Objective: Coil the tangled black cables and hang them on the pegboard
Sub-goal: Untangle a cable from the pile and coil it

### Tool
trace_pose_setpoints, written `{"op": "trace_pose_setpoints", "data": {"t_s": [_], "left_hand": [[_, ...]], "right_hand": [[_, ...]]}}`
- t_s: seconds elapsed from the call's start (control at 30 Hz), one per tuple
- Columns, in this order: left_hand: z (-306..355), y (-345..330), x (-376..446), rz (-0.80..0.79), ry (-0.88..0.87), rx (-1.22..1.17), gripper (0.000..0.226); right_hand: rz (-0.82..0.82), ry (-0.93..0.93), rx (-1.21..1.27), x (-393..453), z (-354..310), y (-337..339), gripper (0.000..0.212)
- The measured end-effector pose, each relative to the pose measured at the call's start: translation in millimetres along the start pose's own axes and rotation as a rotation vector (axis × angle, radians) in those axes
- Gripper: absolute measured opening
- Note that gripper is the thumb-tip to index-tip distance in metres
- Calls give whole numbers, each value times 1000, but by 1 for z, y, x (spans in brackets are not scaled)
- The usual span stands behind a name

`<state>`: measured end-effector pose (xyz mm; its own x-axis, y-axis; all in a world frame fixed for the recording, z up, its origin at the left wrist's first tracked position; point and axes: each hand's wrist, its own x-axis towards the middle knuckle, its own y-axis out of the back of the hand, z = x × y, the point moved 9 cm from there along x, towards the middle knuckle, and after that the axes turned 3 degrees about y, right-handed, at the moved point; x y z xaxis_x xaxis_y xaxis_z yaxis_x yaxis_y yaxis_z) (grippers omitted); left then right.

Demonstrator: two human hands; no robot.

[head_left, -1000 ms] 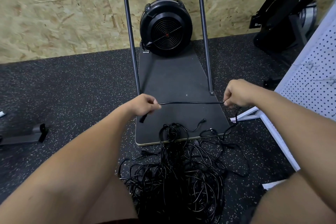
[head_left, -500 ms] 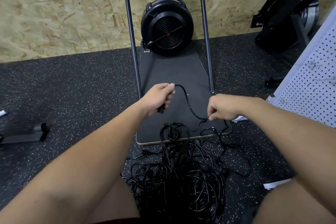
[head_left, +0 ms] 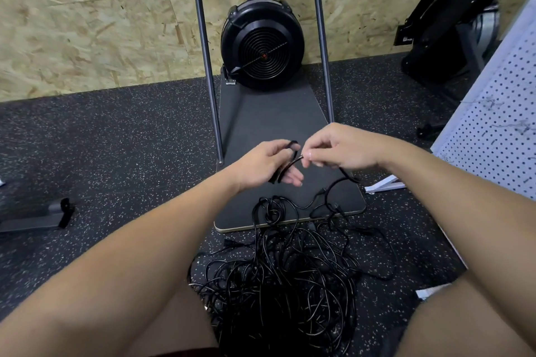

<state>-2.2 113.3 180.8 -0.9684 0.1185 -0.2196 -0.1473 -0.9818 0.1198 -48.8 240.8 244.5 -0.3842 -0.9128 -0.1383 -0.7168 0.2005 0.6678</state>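
Cables [head_left: 278,275] lie tangled on the floor [head_left: 116,153] at six o'clock below our hands. One strand rises to our right hand [head_left: 339,148], which pinches it; our left hand [head_left: 269,165] holds small loops, fingers partly uncurled.

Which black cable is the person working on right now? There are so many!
Find the flat dark board on the floor in front of the round black fan. Just above it, the left hand and right hand meet. The thin black cable pinched between them is lifted up, while the tangled pile of black cables lies on the floor.
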Motion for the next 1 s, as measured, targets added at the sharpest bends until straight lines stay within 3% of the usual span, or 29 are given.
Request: {"op": "trace_pose_setpoints", "data": {"t_s": [0.17, 0.3, 0.37, 0.43, 0.5, 0.57, 0.67, 0.77, 0.83, 0.93, 1.0], "left_hand": [[24, -13, -4, 19, -26, 31, 50], [26, -9, -4, 30, -67, -12, 30], [26, 2, -7, 83, -59, -37, 25], [28, 12, -9, 116, -59, -116, 26], [34, 20, -11, 132, -73, -206, 26], [38, 25, -11, 142, -90, -280, 25], [37, 32, -10, 170, -106, -330, 25], [36, 40, -10, 222, -113, -347, 25], [38, 43, -11, 241, -122, -330, 27], [39, 42, -9, 246, -129, -351, 27], [38, 40, -7, 238, -129, -384, 25]], "right_hand": [[267, -13, 117, -2, 21, 27, 24], [369, -35, 185, -1, 29, 32, 9], [300, -107, 241, -2, 45, 27, 38], [184, -170, 77, -4, 64, 17, 54], [116, -203, -88, -4, 82, 7, 49], [146, -206, -73, -2, 94, 3, 28], [258, -219, 168, -1, 99, 5, 9], [454, -239, 659, -1, 102, 12, 19], [564, -293, 802, -2, 104, 18, 23], [552, -400, 751, -1, 109, 12, 18], [384, -421, 471, 5, 105, 0, 14]]}}
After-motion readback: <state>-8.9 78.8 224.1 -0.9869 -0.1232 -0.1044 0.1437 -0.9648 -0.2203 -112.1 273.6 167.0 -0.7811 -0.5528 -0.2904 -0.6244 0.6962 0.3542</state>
